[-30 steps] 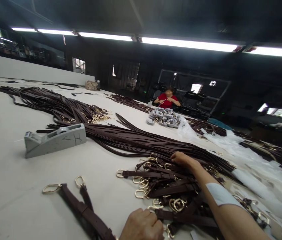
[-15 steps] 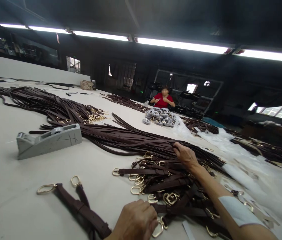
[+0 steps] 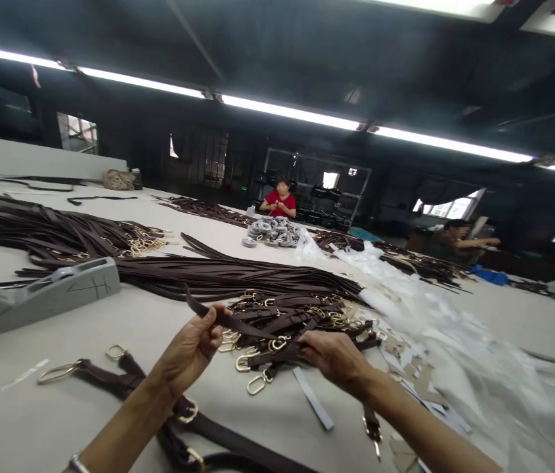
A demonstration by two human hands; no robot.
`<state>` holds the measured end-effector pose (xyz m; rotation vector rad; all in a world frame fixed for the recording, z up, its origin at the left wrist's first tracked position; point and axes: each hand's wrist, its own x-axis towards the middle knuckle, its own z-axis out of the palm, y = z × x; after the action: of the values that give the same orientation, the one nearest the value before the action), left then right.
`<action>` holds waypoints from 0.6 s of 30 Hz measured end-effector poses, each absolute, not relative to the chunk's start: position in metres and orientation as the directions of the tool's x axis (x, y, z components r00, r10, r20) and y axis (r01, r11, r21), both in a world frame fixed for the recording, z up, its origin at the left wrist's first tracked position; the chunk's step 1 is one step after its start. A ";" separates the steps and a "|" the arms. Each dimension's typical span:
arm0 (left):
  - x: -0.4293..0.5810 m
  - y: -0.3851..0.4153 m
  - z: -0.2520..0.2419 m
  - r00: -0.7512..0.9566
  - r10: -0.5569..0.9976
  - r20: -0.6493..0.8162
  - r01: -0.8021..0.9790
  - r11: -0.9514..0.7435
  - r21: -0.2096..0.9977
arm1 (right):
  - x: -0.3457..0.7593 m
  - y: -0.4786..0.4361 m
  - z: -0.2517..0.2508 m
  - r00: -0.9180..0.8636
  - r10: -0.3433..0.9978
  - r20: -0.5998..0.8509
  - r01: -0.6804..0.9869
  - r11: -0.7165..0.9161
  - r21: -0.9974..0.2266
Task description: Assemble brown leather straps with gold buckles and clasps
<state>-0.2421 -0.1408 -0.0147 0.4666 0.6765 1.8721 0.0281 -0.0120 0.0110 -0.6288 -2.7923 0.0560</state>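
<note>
A dark brown leather strap (image 3: pixel 250 328) stretches between my two hands above the table. My left hand (image 3: pixel 186 351) pinches it near one end, and the tip sticks out past the thumb. My right hand (image 3: pixel 336 360) is closed on the strap farther along, its fingertips partly hidden. Under and behind the strap lies a pile of short buckled straps (image 3: pixel 301 305) with gold-coloured rings and buckles. Below my left hand, separate brown straps (image 3: pixel 104 380) with gold rings rest on the table, partly covered by my forearm.
A grey tape dispenser (image 3: pixel 50 297) stands on the left. Long brown straps (image 3: pixel 238 272) run across the table (image 3: pixel 159 312). Clear plastic sheeting (image 3: pixel 459 348) and a pale strip (image 3: pixel 312 399) lie rightward. Grey coils (image 3: pixel 274 231) sit before a person in red (image 3: pixel 281 203); another person (image 3: pixel 454 243) is right.
My left hand has risen and now grips a strap. My right hand has left the long straps and come nearer, holding that strap too. The view has swung right.
</note>
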 end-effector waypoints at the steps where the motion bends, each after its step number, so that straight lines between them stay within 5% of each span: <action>1: -0.245 -0.144 -0.007 -0.434 0.900 0.025 -0.670 -0.342 0.659 | 0.045 -0.008 0.017 -0.845 0.465 0.264 0.443 0.886 -0.139; 9: -0.239 -0.142 0.014 -0.586 0.809 -0.041 -0.635 -0.427 0.643 | 0.155 -0.043 0.035 -0.720 0.652 0.240 0.513 0.732 -0.449; 14: -0.243 -0.139 0.006 -0.579 0.805 -0.129 -0.707 -0.417 0.571 | 0.210 -0.074 0.011 -0.545 0.838 0.023 0.414 0.293 -0.862; 18: -0.248 -0.144 0.007 -0.566 0.808 -0.163 -0.730 -0.399 0.555 | 0.256 -0.087 0.005 -0.414 0.904 0.102 0.446 0.299 -0.844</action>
<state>-0.2481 -0.1443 0.0066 0.1624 0.7297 2.0514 0.2564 -0.0868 0.0050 -1.1978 -1.9875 1.0186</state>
